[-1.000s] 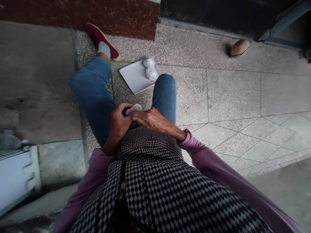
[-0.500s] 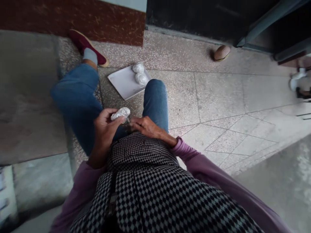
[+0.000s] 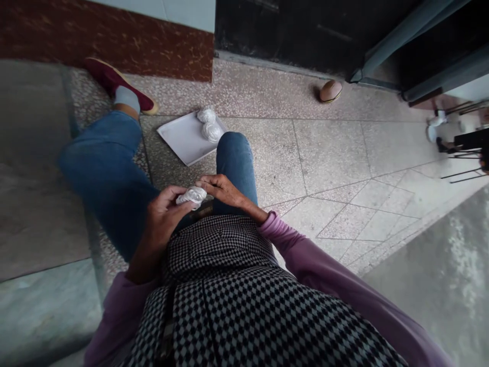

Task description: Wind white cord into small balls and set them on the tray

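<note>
My left hand [image 3: 165, 211] is closed around a small ball of shiny white twine [image 3: 192, 195], with the thumb along its near side and the fingers behind. At the ball's upper right edge, my right hand [image 3: 221, 189] has its fingers pinched together against the white twine; the strand itself is too fine to follow. Both hands are over my lap, between my knees. Beyond them on the floor lies a shallow white tray [image 3: 179, 136]. Two more white twine balls, one ball [image 3: 207, 114] behind the other ball [image 3: 211, 132], sit at its right side.
My raised knee [image 3: 235, 153] is close to the tray's right corner. A brown rounded object [image 3: 330, 91] lies on the speckled tile floor [image 3: 324, 145] near a dark doorway [image 3: 282, 35]. At far right, part of another person's leg and foot [image 3: 445, 145] shows beside thin chair legs.
My right hand has moved from beside the ball's lower right up to its upper right edge. The left hand still holds the ball. The whole view has shifted slightly.
</note>
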A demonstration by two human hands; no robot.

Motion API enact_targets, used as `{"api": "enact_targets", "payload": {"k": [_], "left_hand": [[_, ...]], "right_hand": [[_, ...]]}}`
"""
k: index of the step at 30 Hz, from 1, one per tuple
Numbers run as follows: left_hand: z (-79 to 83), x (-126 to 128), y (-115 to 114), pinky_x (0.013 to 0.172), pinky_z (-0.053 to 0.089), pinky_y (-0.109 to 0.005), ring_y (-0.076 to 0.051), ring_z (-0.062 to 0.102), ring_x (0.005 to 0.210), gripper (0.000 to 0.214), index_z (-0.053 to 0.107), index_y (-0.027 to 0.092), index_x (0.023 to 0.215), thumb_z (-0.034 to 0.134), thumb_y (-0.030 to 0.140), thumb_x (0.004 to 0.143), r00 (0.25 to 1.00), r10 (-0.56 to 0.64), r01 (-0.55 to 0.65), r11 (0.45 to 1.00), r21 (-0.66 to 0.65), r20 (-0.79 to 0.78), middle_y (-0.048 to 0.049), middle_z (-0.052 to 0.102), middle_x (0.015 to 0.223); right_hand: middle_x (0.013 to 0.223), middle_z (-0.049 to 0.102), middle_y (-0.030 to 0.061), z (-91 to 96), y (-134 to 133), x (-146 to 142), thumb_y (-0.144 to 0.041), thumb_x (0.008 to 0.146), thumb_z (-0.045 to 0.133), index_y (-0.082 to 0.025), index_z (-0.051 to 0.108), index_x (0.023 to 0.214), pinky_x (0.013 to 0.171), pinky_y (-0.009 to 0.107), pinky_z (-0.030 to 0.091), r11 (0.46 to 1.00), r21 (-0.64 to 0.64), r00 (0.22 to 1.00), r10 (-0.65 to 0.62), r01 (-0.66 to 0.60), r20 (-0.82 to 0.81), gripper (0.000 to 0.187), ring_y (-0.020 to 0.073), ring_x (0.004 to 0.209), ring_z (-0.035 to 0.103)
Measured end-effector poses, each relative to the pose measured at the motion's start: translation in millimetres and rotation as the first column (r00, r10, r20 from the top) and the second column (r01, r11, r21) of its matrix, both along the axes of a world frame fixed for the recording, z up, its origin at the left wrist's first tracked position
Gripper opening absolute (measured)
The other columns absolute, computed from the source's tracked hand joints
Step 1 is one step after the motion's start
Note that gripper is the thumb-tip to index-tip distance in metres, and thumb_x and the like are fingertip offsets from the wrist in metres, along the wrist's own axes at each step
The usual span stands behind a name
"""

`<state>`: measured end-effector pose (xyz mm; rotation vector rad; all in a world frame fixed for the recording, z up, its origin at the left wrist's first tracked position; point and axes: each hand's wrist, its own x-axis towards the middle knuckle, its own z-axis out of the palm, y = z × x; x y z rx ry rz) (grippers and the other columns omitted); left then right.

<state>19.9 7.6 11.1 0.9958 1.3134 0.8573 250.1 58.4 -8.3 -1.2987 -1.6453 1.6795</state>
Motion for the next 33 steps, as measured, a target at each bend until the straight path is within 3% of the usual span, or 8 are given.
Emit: {"api": "enact_targets", "payload": {"k": [5, 9, 13, 16, 19, 25, 29, 33], "left_hand": [[-22.1, 1.8, 8.8, 0.078, 0.062, -0.033, -0.023, 0.075, 0.089, 0.051, 0.083, 0.025, 0.103, 0.112, 0.048, 0.067, 0.967, 0.244, -0.247, 0.968, 0.032, 0.072, -0.0058, 0.085, 0.099], [-29.4, 0.8, 9.8, 0.079, 0.059, -0.033, -0.021, 0.07, 0.086, 0.039, 0.082, 0.025, 0.104, 0.103, 0.04, 0.075, 0.965, 0.226, -0.213, 0.971, 0.108, -0.131, -0.0018, 0.08, 0.095], [-20.0, 1.8, 2.9, 0.085, 0.061, -0.036, -0.022, 0.072, 0.09, 0.027, 0.085, 0.023, 0.1, 0.102, 0.033, 0.081, 0.977, 0.05, -0.022, 0.99, 0.136, -0.209, -0.0025, 0.08, 0.095], [-9.5, 2.2, -3.3, 0.085, 0.063, -0.036, -0.024, 0.078, 0.092, 0.026, 0.09, 0.022, 0.107, 0.1, 0.034, 0.087, 0.992, -0.069, 0.075, 0.995, 0.062, -0.104, -0.0057, 0.085, 0.1], [-6.4, 2.3, -4.2, 0.073, 0.062, -0.032, -0.023, 0.078, 0.083, 0.038, 0.09, 0.021, 0.115, 0.107, 0.041, 0.088, 0.992, -0.026, 0.029, 0.999, -0.02, 0.124, -0.0078, 0.087, 0.101], [-27.6, 2.1, 6.7, 0.056, 0.056, -0.024, -0.019, 0.077, 0.076, 0.052, 0.085, 0.022, 0.111, 0.117, 0.05, 0.08, 0.846, 0.284, -0.274, 0.958, -0.09, 0.451, -0.0084, 0.086, 0.103], [-38.3, 0.0, 8.5, 0.068, 0.065, -0.024, -0.02, 0.079, 0.087, 0.041, 0.084, 0.023, 0.108, 0.113, 0.043, 0.085, 0.79, 0.368, -0.33, 0.929, -0.165, 0.49, -0.0088, 0.087, 0.111], [-41.6, 1.4, 8.2, 0.076, 0.068, -0.027, -0.022, 0.081, 0.097, 0.042, 0.084, 0.023, 0.112, 0.11, 0.048, 0.09, 0.811, 0.36, -0.332, 0.932, -0.143, 0.461, -0.0116, 0.086, 0.118]], "right_hand": [[0.105, 0.081, 0.0049, -3.7, -36.0, -4.5, -0.051, 0.139, 0.066, -0.023, 0.075, 0.104, 0.104, 0.036, 0.063, 0.993, 0.032, 0.993, 0.109, -0.111, 0.041, 0.045, 0.0225, 0.1, 0.075], [0.11, 0.085, 0.0075, 12.7, -49.0, -2.9, -0.04, 0.139, 0.064, -0.022, 0.082, 0.117, 0.107, 0.038, 0.064, 0.957, 0.11, 0.952, 0.245, -0.268, 0.185, 0.033, 0.0247, 0.101, 0.079], [0.121, 0.088, 0.0082, 26.4, -27.7, 3.4, -0.041, 0.141, 0.064, -0.022, 0.087, 0.129, 0.111, 0.036, 0.063, 0.93, 0.227, 0.953, 0.257, -0.288, 0.158, 0.032, 0.0246, 0.112, 0.083], [0.113, 0.083, 0.0059, 21.7, 1.8, 7.3, -0.052, 0.142, 0.062, -0.021, 0.081, 0.115, 0.107, 0.032, 0.061, 0.949, 0.253, 0.982, 0.176, -0.188, 0.069, 0.046, 0.0206, 0.106, 0.078], [0.1, 0.075, 0.0036, 6.0, 17.4, 6.2, -0.063, 0.142, 0.057, -0.021, 0.071, 0.101, 0.1, 0.032, 0.06, 0.983, 0.177, 0.998, 0.058, -0.056, -0.007, 0.06, 0.0188, 0.096, 0.067], [0.099, 0.073, 0.0025, -23.4, -23.3, -7.3, -0.067, 0.138, 0.065, -0.021, 0.068, 0.098, 0.097, 0.032, 0.055, 0.995, 0.045, 0.991, 0.093, -0.089, -0.098, 0.061, 0.0188, 0.096, 0.066], [0.097, 0.072, 0.0016, -28.0, -40.8, -10.3, -0.063, 0.137, 0.069, -0.02, 0.067, 0.097, 0.093, 0.031, 0.053, 0.996, 0.005, 0.992, 0.093, -0.093, -0.089, 0.059, 0.019, 0.095, 0.068], [0.098, 0.074, 0.0014, -23.7, -34.7, -9.6, -0.047, 0.138, 0.071, -0.019, 0.07, 0.099, 0.096, 0.03, 0.054, 0.997, 0.009, 0.997, 0.073, -0.073, -0.039, 0.048, 0.0189, 0.096, 0.07]]}}
